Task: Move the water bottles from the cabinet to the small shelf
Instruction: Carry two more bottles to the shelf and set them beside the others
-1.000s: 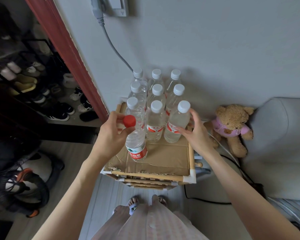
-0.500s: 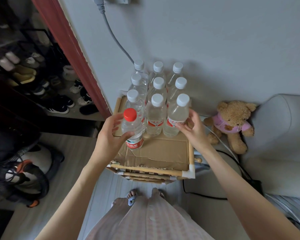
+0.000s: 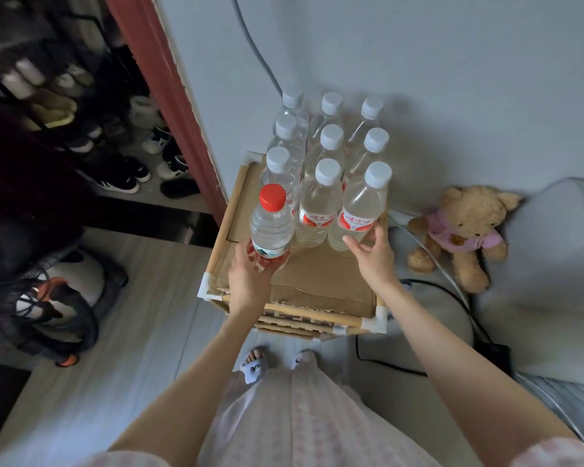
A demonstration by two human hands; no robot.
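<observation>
Red-capped clear plastic water bottle (image 3: 271, 227) stands upright, its base gripped by the left hand (image 3: 248, 275). Right hand (image 3: 371, 252), fingers spread, touches the white-capped bottle (image 3: 359, 210). Both bottles rest on the cardboard-topped bamboo shelf (image 3: 317, 281) against a grey wall (image 3: 452, 79).

9 white-capped bottles (image 3: 321, 210), 1 red-capped bottle (image 3: 271, 227), 1 teddy bear (image 3: 466, 230)

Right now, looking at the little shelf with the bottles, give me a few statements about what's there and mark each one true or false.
1. The red-capped bottle stands on the small shelf at the front left of the group. True.
2. The left hand holds that bottle by its cap. False: it grips the base, near the label.
3. Nine white-capped bottles stand in three rows. True.
4. The right hand holds a bottle up in the air. False: its fingers touch the base of the front right bottle, which stands on the shelf.
5. The teddy bear sits on the shelf. False: it sits beside it.
</observation>
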